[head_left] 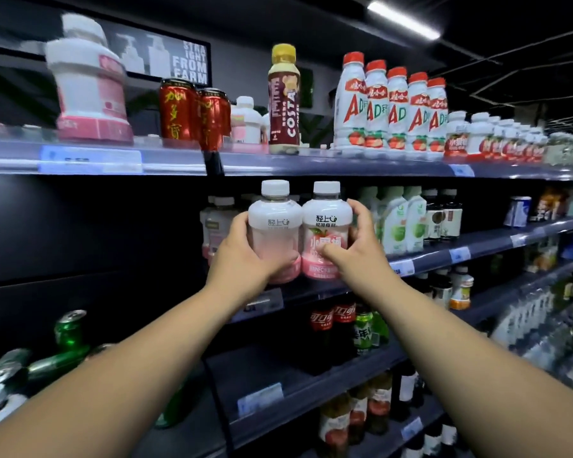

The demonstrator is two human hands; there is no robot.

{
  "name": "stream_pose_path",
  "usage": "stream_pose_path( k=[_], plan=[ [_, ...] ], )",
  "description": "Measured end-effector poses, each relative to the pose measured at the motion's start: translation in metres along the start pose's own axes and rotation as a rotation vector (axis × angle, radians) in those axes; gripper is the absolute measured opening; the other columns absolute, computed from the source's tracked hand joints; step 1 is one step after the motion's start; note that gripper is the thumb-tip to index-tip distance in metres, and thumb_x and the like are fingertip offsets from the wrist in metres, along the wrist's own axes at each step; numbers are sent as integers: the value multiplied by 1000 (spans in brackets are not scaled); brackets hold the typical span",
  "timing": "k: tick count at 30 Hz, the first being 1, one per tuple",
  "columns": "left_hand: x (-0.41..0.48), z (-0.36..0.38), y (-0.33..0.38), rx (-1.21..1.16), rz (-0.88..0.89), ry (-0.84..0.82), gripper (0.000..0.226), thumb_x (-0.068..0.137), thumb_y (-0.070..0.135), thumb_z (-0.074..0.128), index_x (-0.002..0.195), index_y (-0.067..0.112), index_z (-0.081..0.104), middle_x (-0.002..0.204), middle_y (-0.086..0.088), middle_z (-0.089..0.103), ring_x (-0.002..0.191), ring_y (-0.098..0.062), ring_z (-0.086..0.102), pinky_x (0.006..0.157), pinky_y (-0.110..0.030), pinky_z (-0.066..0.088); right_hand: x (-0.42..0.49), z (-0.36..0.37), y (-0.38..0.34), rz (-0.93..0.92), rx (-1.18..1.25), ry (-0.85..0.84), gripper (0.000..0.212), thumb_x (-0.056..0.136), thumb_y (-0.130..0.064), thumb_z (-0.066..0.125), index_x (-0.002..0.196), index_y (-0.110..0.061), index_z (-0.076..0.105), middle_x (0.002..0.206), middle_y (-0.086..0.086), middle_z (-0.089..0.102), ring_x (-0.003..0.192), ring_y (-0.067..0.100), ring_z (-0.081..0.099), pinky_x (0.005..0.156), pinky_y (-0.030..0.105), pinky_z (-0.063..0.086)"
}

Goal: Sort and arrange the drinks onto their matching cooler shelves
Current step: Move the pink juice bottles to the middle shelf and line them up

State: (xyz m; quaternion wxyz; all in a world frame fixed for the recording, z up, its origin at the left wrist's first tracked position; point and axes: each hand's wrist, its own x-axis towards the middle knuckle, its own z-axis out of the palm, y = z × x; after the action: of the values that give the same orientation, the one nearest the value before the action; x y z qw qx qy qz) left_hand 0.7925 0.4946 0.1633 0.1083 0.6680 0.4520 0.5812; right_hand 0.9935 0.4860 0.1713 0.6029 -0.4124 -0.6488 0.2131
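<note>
Head view: the only camera, looking up at an open cooler with both forearms reaching in.
Left hand [242, 256]: closed round the lower body of the left pink bottle [273, 223], gripping it from its left side.
Right hand [358, 246]: wrapped round the right pink bottle [326, 223], with the thumb across the front label and the fingers round the right side.
The two bottles: upright, white-capped, side by side and touching, at the front of the second shelf [477, 251]. I cannot tell whether their bases rest on it.
Same shelf, left: more pale pink bottles [215, 223] stand just behind the left hand.
Same shelf, right: green-and-white bottles [401, 223], then dark bottles further along.
Top shelf [311, 163]: a blurred large white-and-pink jug [90, 84], two red cans [176, 110], a tall Costa bottle [283, 100] and a row of red-capped AD bottles [397, 110].
Shelf edge: a blue price tag [90, 160], too blurred to read.
Below the hands: cola bottles [331, 325] with a green-labelled bottle beside them.
Lower left: green cans [70, 328], one upright and others lying tilted.
Back wall: a sign [189, 64] reading "STRAIGHT FROM FARM".
</note>
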Motion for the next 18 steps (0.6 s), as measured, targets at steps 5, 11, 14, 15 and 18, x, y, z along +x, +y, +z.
stream_pose_path(
  k=[5,11,14,15,18],
  plan=[
    [18,34,-6,122,-104,44,79,56,54,86,121,32,47,112,13,67,103,-13,64,94,-39,52,38,-13,40,-37,20,-122,83,70,-31,73,138,-47,28,128,-7,62,115,11,64,106,46,49],
    [42,74,-6,249,-229,113,65,63,40,90,106,19,48,103,5,65,99,-19,65,89,-36,51,83,-31,81,-84,-13,-236,87,76,-30,74,148,-32,24,129,-7,58,112,12,61,99,29,45],
    [45,93,-12,280,-280,125,68,60,41,91,108,19,48,107,3,67,101,-19,65,93,-38,52,96,-31,102,-73,-14,-232,88,80,-24,77,150,-28,23,134,-1,57,116,16,59,103,32,44],
    [45,98,-14,294,-292,123,70,58,43,90,108,20,48,109,2,68,102,-20,66,95,-40,52,100,-31,107,-59,-7,-225,88,82,-21,78,151,-26,23,135,0,57,116,17,58,103,30,44],
    [50,110,-15,313,-317,131,71,55,44,91,106,19,48,108,0,69,101,-20,67,95,-42,52,111,-35,118,-30,-16,-224,89,83,-17,78,152,-22,22,135,0,53,118,17,55,97,23,38]
  ],
)
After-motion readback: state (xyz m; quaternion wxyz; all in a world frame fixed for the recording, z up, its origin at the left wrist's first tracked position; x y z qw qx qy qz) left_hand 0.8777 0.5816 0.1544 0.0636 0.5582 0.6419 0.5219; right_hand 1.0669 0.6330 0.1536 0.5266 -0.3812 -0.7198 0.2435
